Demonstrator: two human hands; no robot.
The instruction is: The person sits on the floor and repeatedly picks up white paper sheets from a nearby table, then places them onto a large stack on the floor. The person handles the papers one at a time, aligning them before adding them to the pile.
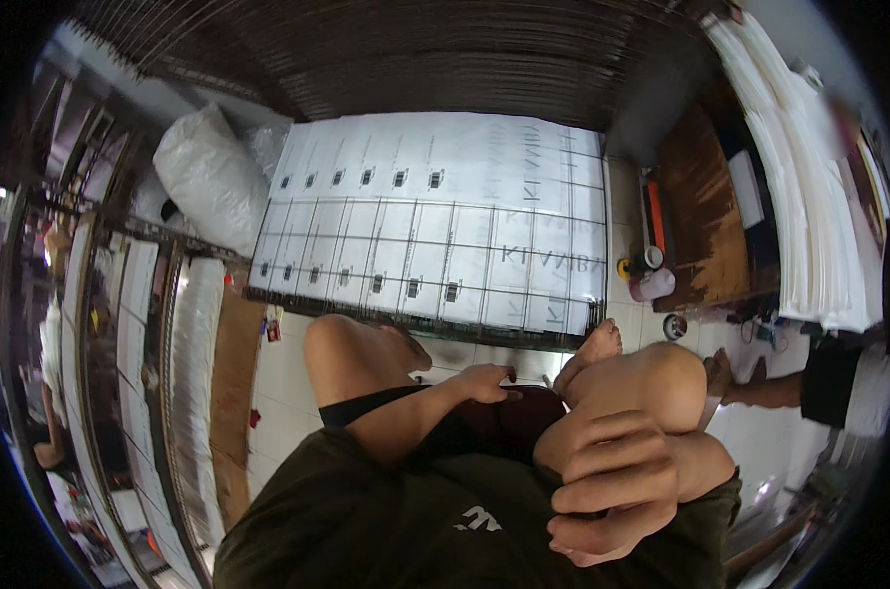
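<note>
My left hand (484, 384) is low over my lap, above a dark maroon surface (535, 420) between my thighs. Its thumb and forefinger stand apart, and I see nothing held between them. Raised close in front of my dark green shirt (386, 515), my right hand (617, 481) has its fingers curled inward. The palm side is hidden, so I cannot make out whether anything is in it. Beyond my knees lies a wide block of white printed sheets or boxes (386, 221), with rows of small dark labels and thin lines across it.
A dark slatted rack (445, 59) rises behind the white block. Full white plastic bags (209, 177) lie at its left, near upright stacked panels (197, 393). Rightward are bottles (653, 285), a worn brown board (700, 211), tall white sheets (808, 196) and another person's leg (764, 392).
</note>
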